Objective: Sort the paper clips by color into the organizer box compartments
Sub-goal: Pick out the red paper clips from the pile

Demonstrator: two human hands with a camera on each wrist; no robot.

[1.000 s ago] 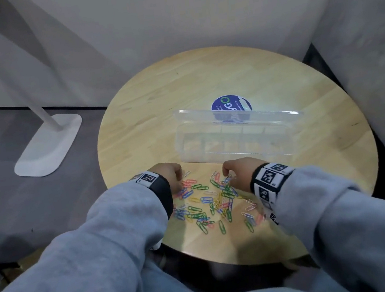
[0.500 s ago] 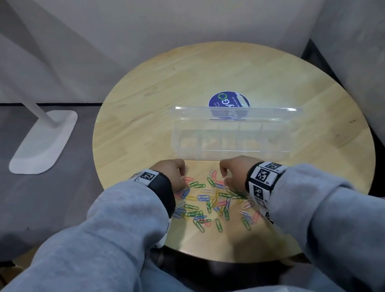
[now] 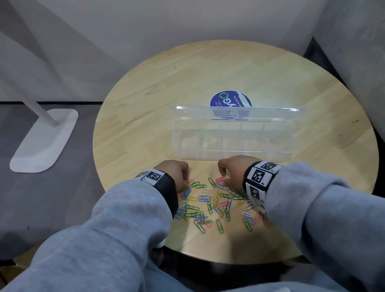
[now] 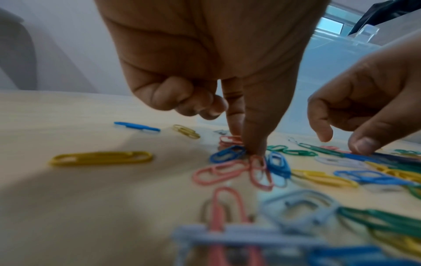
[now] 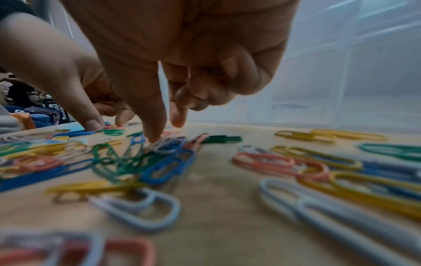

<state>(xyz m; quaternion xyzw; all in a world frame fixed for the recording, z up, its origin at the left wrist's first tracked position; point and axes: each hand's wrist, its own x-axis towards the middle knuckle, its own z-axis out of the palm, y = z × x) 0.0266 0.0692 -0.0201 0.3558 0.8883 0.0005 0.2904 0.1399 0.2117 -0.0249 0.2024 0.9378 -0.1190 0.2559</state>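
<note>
Head view: clips (image 3: 214, 201) lie scattered on the near edge of the tabletop (image 3: 202, 76), just in front of the box (image 3: 232, 141), whose lid stands open. We see no clips in any compartment, so our read is that sorting hasn't really started.

Change over the last second: both hands have slid forward to the far edge of the pile, close to the box wall. Right hand (image 3: 230, 169) has shifted off the middle of the pile and now sits over a pink clip (image 3: 221, 179). Left hand (image 3: 174, 172) has barely moved.

Left wrist view: left hand's index finger and thumb come down together at a pink clip (image 4: 230, 140), other fingers curled in. Pinch looks made or nearly made; nothing lifted yet.

Right wrist view: right hand thumb tip (image 5: 154, 136) presses a white clip (image 5: 164, 143), index tip hovers just above the tabletop, apart from the thumb. Nothing gripped there.

Hard to read:
- near clips in both wrist views are badly blurred
- sleeves cover part of the pile
- clear box walls make compartment dividers faint
- sticker (image 3: 229, 100) half hidden behind lid
</note>
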